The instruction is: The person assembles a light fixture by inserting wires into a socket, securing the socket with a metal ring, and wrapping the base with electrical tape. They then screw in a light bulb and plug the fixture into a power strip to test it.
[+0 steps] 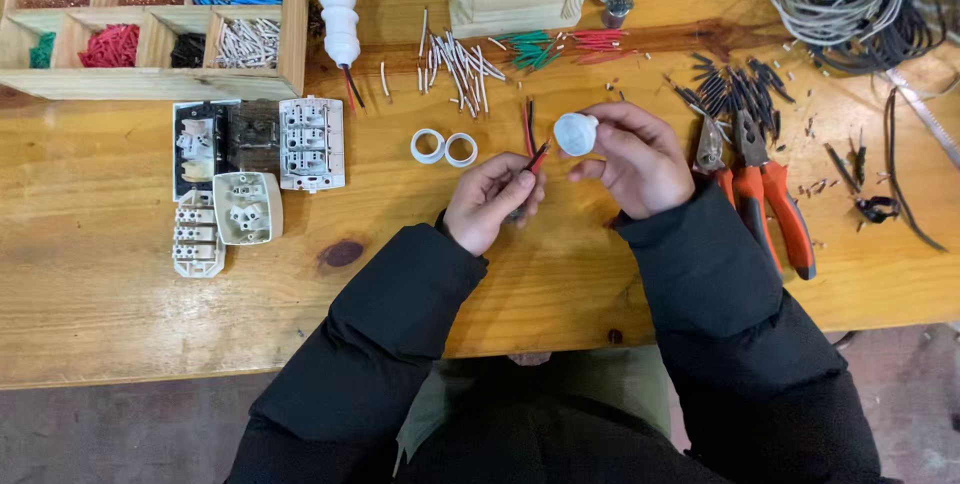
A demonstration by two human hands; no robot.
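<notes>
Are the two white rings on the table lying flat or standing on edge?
Flat. Both white rings show full round openings with the wooden table visible through them, side by side.

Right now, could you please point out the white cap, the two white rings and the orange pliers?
White cap (pixel 575 134): head view, on its rounded top, held in the right hand.
White rings (pixel 428 146): head view, on the left ring's rim.
Orange pliers (pixel 790 219): head view, on the right handle.
</notes>
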